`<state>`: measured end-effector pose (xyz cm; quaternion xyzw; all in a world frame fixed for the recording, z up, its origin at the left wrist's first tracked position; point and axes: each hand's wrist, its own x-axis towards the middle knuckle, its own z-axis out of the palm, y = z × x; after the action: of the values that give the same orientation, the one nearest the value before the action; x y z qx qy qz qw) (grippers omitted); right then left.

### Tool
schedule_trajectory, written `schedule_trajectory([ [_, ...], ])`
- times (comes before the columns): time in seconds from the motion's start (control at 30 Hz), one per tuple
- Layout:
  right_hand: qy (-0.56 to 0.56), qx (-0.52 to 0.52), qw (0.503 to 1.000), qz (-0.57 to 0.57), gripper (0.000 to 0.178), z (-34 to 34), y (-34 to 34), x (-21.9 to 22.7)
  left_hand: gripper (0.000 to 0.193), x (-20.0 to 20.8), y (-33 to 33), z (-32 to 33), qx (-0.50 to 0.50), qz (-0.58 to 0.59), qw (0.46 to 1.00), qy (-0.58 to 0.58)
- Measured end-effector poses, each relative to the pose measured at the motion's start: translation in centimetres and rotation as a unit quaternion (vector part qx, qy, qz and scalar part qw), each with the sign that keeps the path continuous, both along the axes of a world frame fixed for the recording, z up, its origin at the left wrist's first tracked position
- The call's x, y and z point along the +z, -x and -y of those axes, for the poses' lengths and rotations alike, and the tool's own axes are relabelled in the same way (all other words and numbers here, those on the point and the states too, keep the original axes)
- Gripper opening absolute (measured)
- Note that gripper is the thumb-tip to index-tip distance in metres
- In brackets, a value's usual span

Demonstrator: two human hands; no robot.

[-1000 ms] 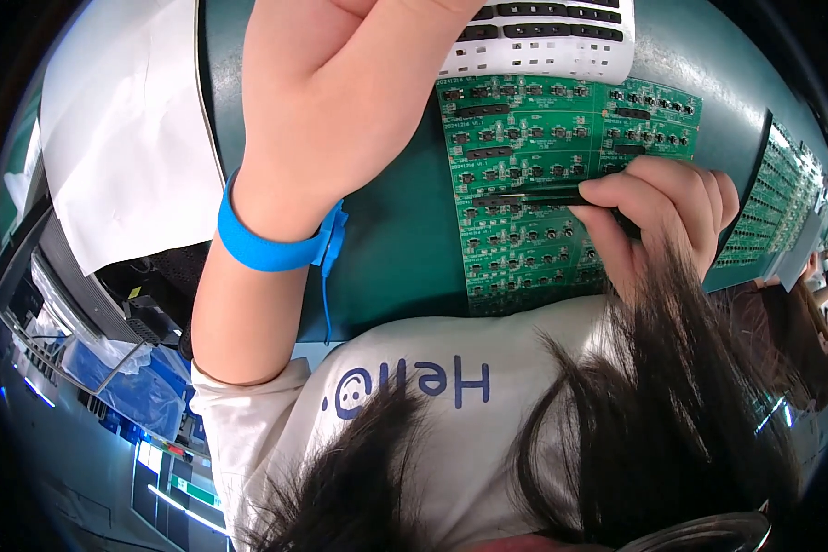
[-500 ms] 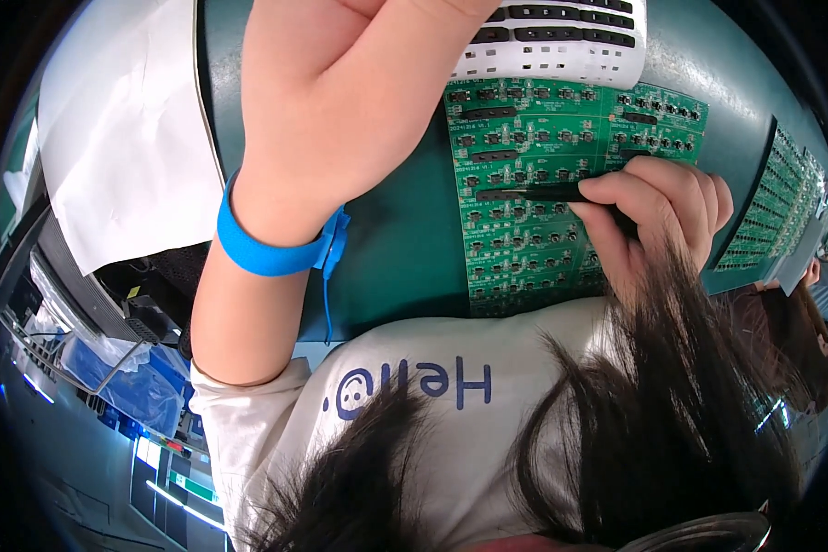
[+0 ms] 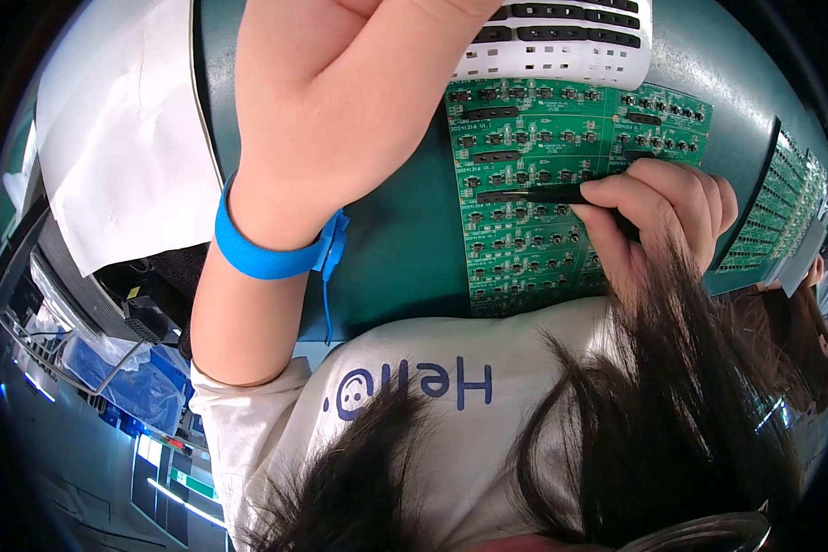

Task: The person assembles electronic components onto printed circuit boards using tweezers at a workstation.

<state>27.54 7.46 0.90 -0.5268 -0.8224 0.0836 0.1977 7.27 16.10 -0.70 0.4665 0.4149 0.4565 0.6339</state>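
My right hand [image 3: 662, 212] is closed around black tweezers [image 3: 561, 194], which point left. Their tip touches or hovers just over a black strip [image 3: 493, 197] on the green circuit board panel [image 3: 524, 247]; which, I cannot tell. More such strips lie on the rows above, among small black components. My left hand [image 3: 359, 92], with a blue wrist strap [image 3: 269, 248], reaches over the far side of the bench, its fingers cut off by the upper edge. Next to it, a white sheet [image 3: 561, 64] carrying rows of black strips overlaps the panel's far end.
The bench has a dark green mat [image 3: 386, 248]. A large white paper [image 3: 124, 138] hangs at the left, by a dark object. More green circuit boards [image 3: 773, 207] lie at the far right, near another person. Long dark hair [image 3: 690, 386] hangs close to my right wrist.
The white sheet has shifted very slightly right, and my left hand slightly left. The tweezers' tip stays at the same black strip; my right hand has barely moved.
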Motion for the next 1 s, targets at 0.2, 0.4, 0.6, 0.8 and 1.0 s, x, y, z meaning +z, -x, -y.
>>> schedule_trajectory([
  [0.2, 0.007, -0.007, 1.0, 0.003, 0.014, 0.05, 0.02, 0.14, 0.032, 0.04, -0.02, -0.08, -0.001, -0.005, 1.0, -0.005],
  [0.4, 0.006, -0.003, 1.0, 0.009, 0.014, 0.0, -0.04, 0.17, 0.032, -0.01, -0.03, -0.14, -0.004, -0.006, 1.0, -0.006],
  [0.6, 0.008, 0.0, 1.0, -0.002, 0.014, 0.01, -0.06, -0.06, 0.032, -0.07, -0.05, -0.01, 0.003, -0.002, 1.0, -0.007],
  [0.8, 0.01, -0.006, 1.0, 0.005, 0.014, -0.04, -0.04, 0.17, 0.032, 0.07, -0.22, -0.13, -0.002, 0.002, 1.0, -0.005],
  [1.0, 0.01, -0.006, 1.0, 0.007, 0.014, -0.01, 0.05, 0.25, 0.032, -0.08, -0.02, -0.15, -0.003, -0.005, 1.0, -0.015],
])
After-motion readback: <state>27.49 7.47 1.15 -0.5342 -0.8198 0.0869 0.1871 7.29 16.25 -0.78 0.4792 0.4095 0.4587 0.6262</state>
